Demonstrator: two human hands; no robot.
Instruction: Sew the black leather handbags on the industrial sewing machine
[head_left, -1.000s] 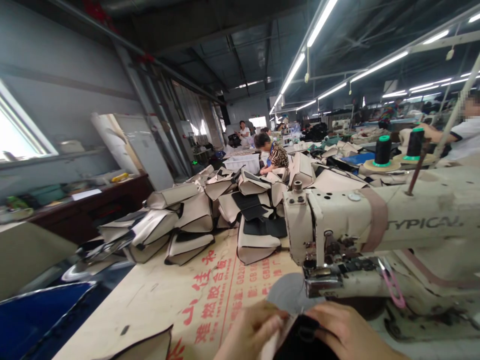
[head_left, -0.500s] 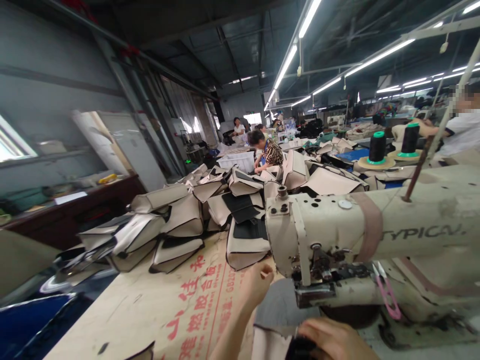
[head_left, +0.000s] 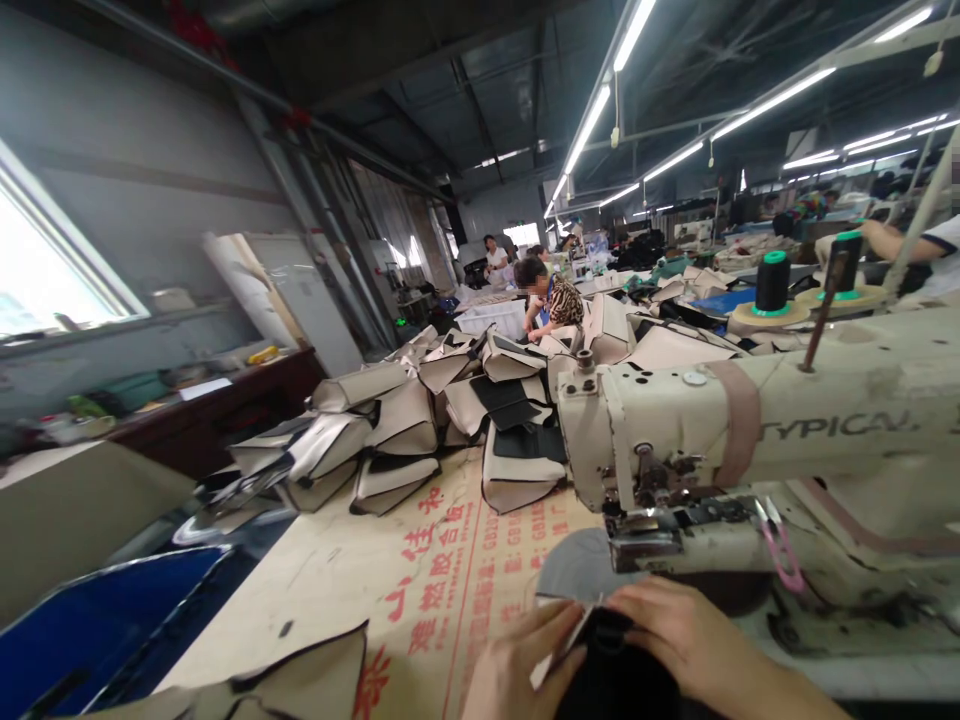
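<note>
At 5 o'c. in the head view, low in frame, is the black-and-beige piece [head_left: 619, 665], held btwn both hands just this side of the sewing machine [head_left: 675, 420]; its lower part is cut off by the frame.

L hand [head_left: 517, 660], nr 6 o'c., is nearly closed, thumb & fingers pinching the pale edge. R hand [head_left: 675, 625], approx 5 o'c., has fingers bent over the black part's top R edge; exact fingertip contact is hidden.

Handling: prob. light, a bit stiff at the bound seams, softer in the panels; unlikely to break, but the black face may be slick. Best hold is prob. a pinch on the seam edges, one hand per side, w/ panels left uncreased.

Edges/room: grey disc [head_left: 577, 565] sits just beyond the hands; can't tell if the piece touches it. Machine arm blocks 3-4 o'c., w/ pink snips [head_left: 784, 545] on it. Bare table [head_left: 300, 590] at 7 o'c. gives most room, bounded by a heap of beige pieces [head_left: 405, 415] toward 8 & a loose beige piece [head_left: 307, 670] at the near edge.
</note>
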